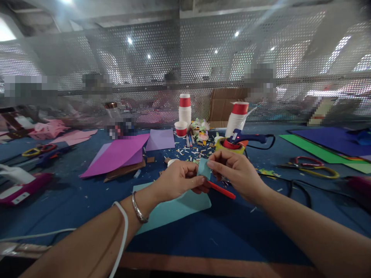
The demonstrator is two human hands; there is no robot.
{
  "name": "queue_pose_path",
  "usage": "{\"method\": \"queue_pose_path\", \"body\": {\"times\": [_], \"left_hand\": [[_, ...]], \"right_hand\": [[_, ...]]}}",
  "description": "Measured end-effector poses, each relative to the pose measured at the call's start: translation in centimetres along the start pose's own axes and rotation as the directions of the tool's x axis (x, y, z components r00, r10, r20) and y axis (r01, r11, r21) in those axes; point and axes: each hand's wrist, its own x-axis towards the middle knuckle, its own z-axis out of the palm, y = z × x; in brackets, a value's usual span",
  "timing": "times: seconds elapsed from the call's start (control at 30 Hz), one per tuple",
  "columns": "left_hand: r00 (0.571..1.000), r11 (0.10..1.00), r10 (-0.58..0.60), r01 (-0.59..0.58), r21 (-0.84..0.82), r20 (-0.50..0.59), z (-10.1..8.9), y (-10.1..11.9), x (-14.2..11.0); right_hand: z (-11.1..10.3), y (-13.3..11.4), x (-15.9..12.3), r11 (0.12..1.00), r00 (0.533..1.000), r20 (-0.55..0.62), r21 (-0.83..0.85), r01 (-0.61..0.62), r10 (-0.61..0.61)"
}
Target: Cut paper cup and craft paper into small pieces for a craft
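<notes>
A small piece of light-blue paper [203, 169] is pinched between the fingers of my left hand [179, 177]. My right hand [236, 172] grips the same piece at its right edge with thumb and forefinger. A slim red stick [222, 190] juts out below my left fingers toward the right; whether those fingers hold it I cannot tell. Beneath my left hand and wrist lies a larger light-blue sheet [174, 212] on the blue tabletop [246, 231].
A blue glue gun [251, 137] rests on a yellow roll [222, 145] beyond my right hand. Stacked paper cups [184, 112], paper scraps [199, 152] and purple sheets [118, 156] lie farther back. Scissors [315, 172] are at right; a white cable [123, 235] crosses my left forearm.
</notes>
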Motion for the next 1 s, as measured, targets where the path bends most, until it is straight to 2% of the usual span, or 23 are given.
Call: {"method": "queue_pose_path", "body": {"times": [0.17, 0.33, 0.5, 0.57, 0.63, 0.7, 0.77, 0.83, 0.9, 1.0], "left_hand": [[1.000, 1.000, -0.010, 0.010, 0.015, -0.021, 0.2, -0.2, 0.0], [1.000, 0.990, -0.016, 0.016, 0.139, 0.004, 0.2, 0.1, -0.2], [0.998, 0.973, 0.043, -0.053, 0.224, 0.048, -0.1, 0.5, -0.3], [0.995, 0.959, 0.099, -0.096, 0.266, 0.003, -0.3, 0.5, -0.2], [0.983, 0.952, 0.155, -0.123, 0.279, -0.095, -0.4, 0.5, 0.0], [0.969, 0.967, 0.166, -0.123, 0.224, -0.184, -0.4, 0.4, 0.2], [0.965, 0.989, 0.125, -0.104, 0.100, -0.230, -0.3, 0.4, 0.3], [0.961, 0.995, 0.065, -0.084, -0.060, -0.269, -0.2, 0.5, 0.4], [0.950, 0.977, 0.006, -0.073, -0.200, -0.313, -0.1, 0.5, 0.6], [0.932, 0.946, -0.060, -0.061, -0.319, -0.357, -0.3, 0.4, 0.7]], "right_hand": [[0.1, 0.0, -0.1, 0.999, 1.000, 0.017, 0.034, -0.009, 0.009], [0.3, -0.1, -0.1, 0.996, 0.999, 0.037, 0.084, -0.037, 0.034], [0.3, -0.1, -0.2, 0.997, 0.998, 0.059, 0.078, -0.025, 0.020], [0.3, -0.1, -0.1, 0.998, 0.998, 0.055, 0.057, -0.011, 0.008], [0.3, 0.0, -0.1, 0.999, 0.999, 0.053, 0.037, -0.004, 0.002], [0.4, 0.1, 0.0, 1.000, 0.998, 0.057, -0.002, 0.003, -0.003], [0.4, 0.2, -0.1, 0.997, 0.999, 0.040, -0.074, 0.036, -0.033], [0.4, 0.3, -0.2, 0.974, 0.992, -0.007, -0.191, 0.120, -0.124], [0.4, 0.3, -0.4, 0.908, 0.961, -0.023, -0.334, 0.253, -0.277], [0.4, 0.2, -0.7, 0.760, 0.885, 0.100, -0.473, 0.445, -0.455]]}}
